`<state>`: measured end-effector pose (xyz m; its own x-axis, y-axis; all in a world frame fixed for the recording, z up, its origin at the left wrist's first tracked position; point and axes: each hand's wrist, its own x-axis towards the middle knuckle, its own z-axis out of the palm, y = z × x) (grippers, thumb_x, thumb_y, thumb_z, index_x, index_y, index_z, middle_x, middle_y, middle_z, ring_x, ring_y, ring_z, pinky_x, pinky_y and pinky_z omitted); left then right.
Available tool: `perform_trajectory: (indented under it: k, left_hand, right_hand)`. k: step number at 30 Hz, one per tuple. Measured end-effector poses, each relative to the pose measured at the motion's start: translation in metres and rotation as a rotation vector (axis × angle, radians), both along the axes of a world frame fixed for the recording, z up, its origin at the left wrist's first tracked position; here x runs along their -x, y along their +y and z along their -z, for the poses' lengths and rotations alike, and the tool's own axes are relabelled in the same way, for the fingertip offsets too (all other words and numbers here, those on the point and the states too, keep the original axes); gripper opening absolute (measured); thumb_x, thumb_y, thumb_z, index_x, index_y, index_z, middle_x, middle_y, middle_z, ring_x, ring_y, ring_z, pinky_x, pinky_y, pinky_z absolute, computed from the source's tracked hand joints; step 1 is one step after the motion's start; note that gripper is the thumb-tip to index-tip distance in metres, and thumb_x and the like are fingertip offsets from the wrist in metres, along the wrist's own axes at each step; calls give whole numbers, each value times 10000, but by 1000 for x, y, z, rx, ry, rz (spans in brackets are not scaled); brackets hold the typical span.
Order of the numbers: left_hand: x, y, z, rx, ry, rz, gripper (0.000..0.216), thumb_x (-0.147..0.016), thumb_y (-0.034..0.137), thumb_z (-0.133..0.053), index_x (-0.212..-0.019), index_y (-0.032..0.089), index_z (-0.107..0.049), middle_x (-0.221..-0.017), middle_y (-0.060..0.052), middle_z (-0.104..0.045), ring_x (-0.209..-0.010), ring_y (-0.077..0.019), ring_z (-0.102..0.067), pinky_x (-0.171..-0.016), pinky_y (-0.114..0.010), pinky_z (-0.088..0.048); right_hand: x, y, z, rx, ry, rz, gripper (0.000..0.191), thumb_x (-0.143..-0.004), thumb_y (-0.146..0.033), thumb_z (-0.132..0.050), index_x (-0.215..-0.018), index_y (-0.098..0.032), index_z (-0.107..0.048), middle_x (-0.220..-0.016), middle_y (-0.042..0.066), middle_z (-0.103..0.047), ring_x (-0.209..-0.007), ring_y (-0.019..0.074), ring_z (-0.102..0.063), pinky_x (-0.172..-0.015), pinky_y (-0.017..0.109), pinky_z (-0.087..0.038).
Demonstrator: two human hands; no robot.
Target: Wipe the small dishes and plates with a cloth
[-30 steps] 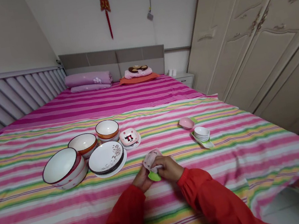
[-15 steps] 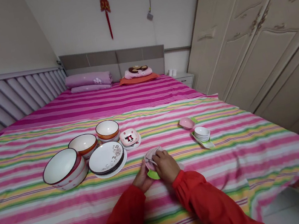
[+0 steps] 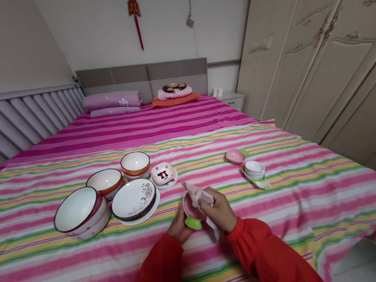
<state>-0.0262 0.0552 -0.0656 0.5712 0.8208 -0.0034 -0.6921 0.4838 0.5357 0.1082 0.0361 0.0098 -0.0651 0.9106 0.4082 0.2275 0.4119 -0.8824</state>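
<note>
A small pink bowl [image 3: 191, 209] with a green leaf-shaped handle is held at its left side by my left hand [image 3: 179, 225], fingers closed on it. My right hand [image 3: 221, 210] pinches a pale pink cloth [image 3: 196, 192], part of which rests at the bowl's inside and part hangs below the hand. To the right lies a similar pink bowl [image 3: 235, 155] with a green handle. Nearer than that one, a stack of small white bowls [image 3: 254, 168] sits on a green-and-white leaf-shaped dish [image 3: 262, 182].
On the left stand large bowls [image 3: 77, 210], two further groups of brown-rimmed bowls [image 3: 104, 180], a stack of flowered plates [image 3: 132, 198] and a square cat-print dish [image 3: 163, 174]. All rest on a striped sheet [image 3: 210, 272] over a bed. Wardrobes [image 3: 323, 65] line the right side.
My right hand has drawn back a little to the right with the cloth, uncovering more of the bowl's inside. The left hand keeps the bowl in nearly the same place.
</note>
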Motion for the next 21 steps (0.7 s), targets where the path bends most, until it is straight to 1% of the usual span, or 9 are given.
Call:
perform_trajectory:
  k: [3, 5, 6, 8, 10, 14, 16, 18, 21]
  left_hand:
    - [1, 0, 4, -2, 42, -21, 485, -769, 505, -560, -1119, 170, -586, -1134, -96, -638, -1175, -231, -496, -1036, -382, -318]
    - [2, 0, 7, -7, 54, -24, 447, -749, 475, -604, -1086, 182, -601, -1126, -83, -643, -1172, -227, -499, -1039, -380, -315]
    - [3, 0, 8, -11, 47, -19, 452, -738, 477, -615, -1079, 180, -604, -1125, -84, -644, -1180, -231, -492, -1045, -384, -307]
    - [3, 0, 9, -19, 20, -6, 507, -724, 512, -612, -1091, 162, -600, -1130, -101, -642, -1204, -249, -468, -1057, -398, -285]
    - [3, 1, 8, -21, -2, -10, 540, -737, 514, -596, -1138, 152, -577, -1152, -111, -633, -1219, -257, -453, -1066, -404, -268]
    - [3, 1, 9, 1, 7, -21, 554, -773, 442, -590, -1250, 176, -494, -1168, -101, -629, -1201, -252, -474, -1060, -404, -279]
    - [3, 1, 10, 4, 23, -55, 589, -765, 414, -610, -1289, 197, -453, -1160, -92, -635, -1178, -250, -496, -1046, -400, -303]
    - [3, -1, 9, -28, 29, -100, 639, -740, 382, -646, -1314, 216, -421, -1188, -89, -619, -1173, -250, -499, -1034, -392, -322]
    - [1, -3, 2, -97, 37, -115, 678, -712, 349, -678, -1323, 224, -411, -1232, -96, -587, -1192, -259, -480, -1022, -385, -339]
  right_hand:
    - [12, 4, -3, -259, -205, -93, 262, -716, -117, -506, -926, -167, -653, -1020, 84, -570, -948, 196, -523, -819, 311, -414]
    - [17, 10, -1, -323, -352, -184, 379, -700, -67, -497, -1039, -176, -626, -1146, 98, -545, -1054, 211, -480, -906, 345, -370]
    - [18, 14, 0, -319, -408, -202, 411, -693, -46, -491, -1062, -177, -616, -1138, 94, -557, -1047, 208, -480, -910, 349, -364]
    - [16, 22, 2, -267, -470, -170, 406, -687, -23, -482, -1036, -176, -623, -1024, 78, -604, -958, 196, -504, -867, 335, -378]
    - [11, 29, 4, -203, -482, -80, 332, -699, -30, -491, -954, -176, -644, -930, 65, -622, -885, 189, -513, -817, 317, -387]
    - [-4, 36, 13, -65, -399, 108, 157, -757, -145, -541, -838, -188, -668, -828, 47, -629, -800, 178, -534, -721, 279, -393]
    - [-7, 34, 24, 46, -290, 192, 126, -766, -251, -569, -771, -181, -673, -739, 30, -614, -720, 168, -541, -659, 265, -396]
    - [-7, 28, 38, 152, -155, 258, 183, -743, -337, -597, -727, -171, -672, -681, 15, -598, -659, 161, -541, -624, 260, -405]
    - [-3, 17, 59, 187, -8, 325, 231, -716, -373, -612, -790, -165, -681, -728, 24, -617, -691, 170, -561, -645, 267, -428]
